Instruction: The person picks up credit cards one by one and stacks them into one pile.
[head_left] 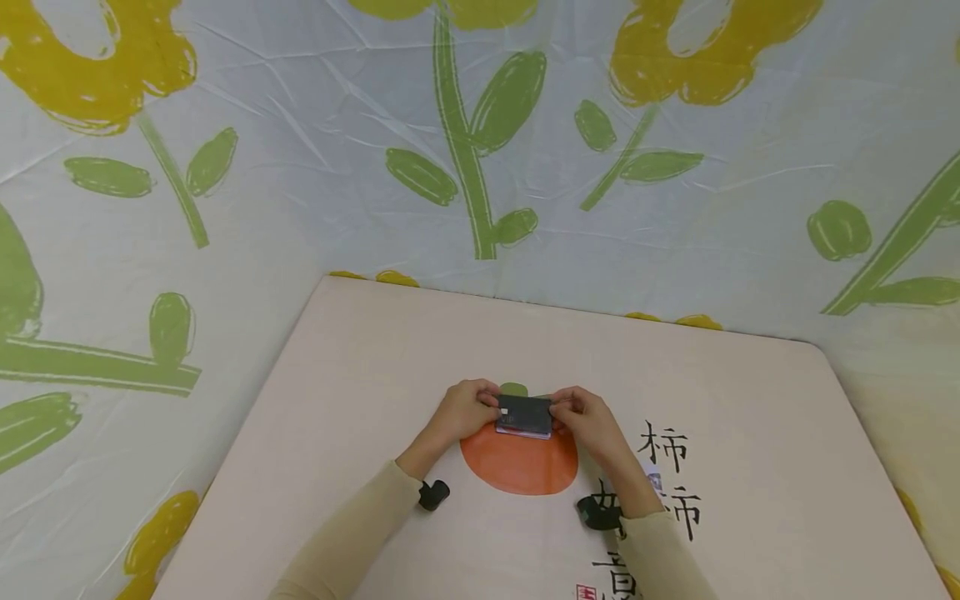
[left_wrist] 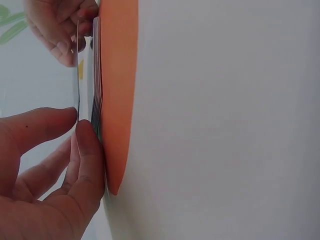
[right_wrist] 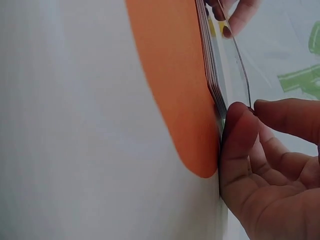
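Observation:
A dark card (head_left: 525,414) with "VIP" lettering is held by its two short ends in the head view. My left hand (head_left: 461,412) pinches its left end between thumb and fingertips, and my right hand (head_left: 591,421) pinches the right end the same way. Seen edge-on in the left wrist view, the card is a thin line, with a gap between it and a stack of cards (left_wrist: 97,65) lying flat below. The same stack (right_wrist: 210,65) shows in the right wrist view, close by my right fingers. From the head, the held card hides most of the stack.
Under the hands, the pale table mat (head_left: 375,367) bears a printed orange fruit (head_left: 519,468) and black written characters (head_left: 663,450). Black wrist cameras (head_left: 433,495) sit at both wrists. White cloth (head_left: 300,167) with yellow flowers and green leaves hangs behind and to the sides.

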